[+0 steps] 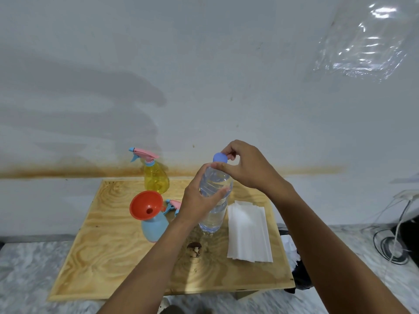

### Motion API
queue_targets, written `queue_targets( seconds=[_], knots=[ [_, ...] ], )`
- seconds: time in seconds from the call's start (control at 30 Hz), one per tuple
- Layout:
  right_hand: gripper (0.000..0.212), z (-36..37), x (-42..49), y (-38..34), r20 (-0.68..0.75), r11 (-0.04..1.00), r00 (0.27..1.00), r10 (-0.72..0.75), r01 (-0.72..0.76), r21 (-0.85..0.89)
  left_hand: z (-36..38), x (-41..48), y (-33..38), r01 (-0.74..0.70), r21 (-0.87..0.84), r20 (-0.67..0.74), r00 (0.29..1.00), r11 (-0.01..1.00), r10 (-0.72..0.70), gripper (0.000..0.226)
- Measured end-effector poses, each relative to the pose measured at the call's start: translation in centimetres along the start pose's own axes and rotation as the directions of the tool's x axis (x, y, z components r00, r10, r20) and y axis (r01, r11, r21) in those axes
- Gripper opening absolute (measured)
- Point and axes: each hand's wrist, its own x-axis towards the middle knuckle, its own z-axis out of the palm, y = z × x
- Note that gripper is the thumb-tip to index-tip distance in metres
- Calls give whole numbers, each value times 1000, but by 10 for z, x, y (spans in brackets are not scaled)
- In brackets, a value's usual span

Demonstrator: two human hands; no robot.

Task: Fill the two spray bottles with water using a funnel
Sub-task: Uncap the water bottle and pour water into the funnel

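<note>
A clear water bottle [215,209] stands upright on the wooden board [108,257]. My left hand [199,198] grips its upper body. My right hand [244,164] pinches the blue cap [219,157] on top of the bottle. A blue spray bottle [154,225] with no sprayer on it carries an orange funnel [145,205] in its neck. Its pink and blue sprayer head [173,206] lies just right of it, partly hidden by my left wrist. A yellow spray bottle [156,177] with its pink sprayer attached stands at the board's far edge.
A stack of white paper towels [248,232] lies on the board's right side. A dark knot [194,248] marks the wood near the middle. A white wall rises behind the board. Cables and a round object [392,248] lie on the floor at the right.
</note>
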Motion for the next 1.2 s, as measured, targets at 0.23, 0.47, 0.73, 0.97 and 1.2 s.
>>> queue_targets(
  seconds=[0.23, 0.47, 0.73, 0.97, 1.2],
  knots=[
    [51, -20, 5, 1, 230, 995, 972, -44, 63, -75, 0, 0, 0, -6, -13, -1, 1000, 1000, 6, 62],
    [29, -19, 3, -1, 199, 999, 980, 0, -7, 37, 0, -1, -3, 22, -24, -2, 1000, 999, -22, 67],
    [30, -8, -1, -1, 137, 998, 991, 4, -12, 58, 1, 1, -6, 24, -30, 12, 1000, 999, -24, 72],
    [30, -14, -5, -2, 34, 994, 998, -53, 50, 94, 1, 0, -7, 24, -35, 3, 1000, 999, -24, 76],
    [27, -8, -30, 2, -214, 954, 976, 40, 26, 298, 2, 0, -8, 10, -26, -9, 1000, 1000, -11, 74]
  ],
)
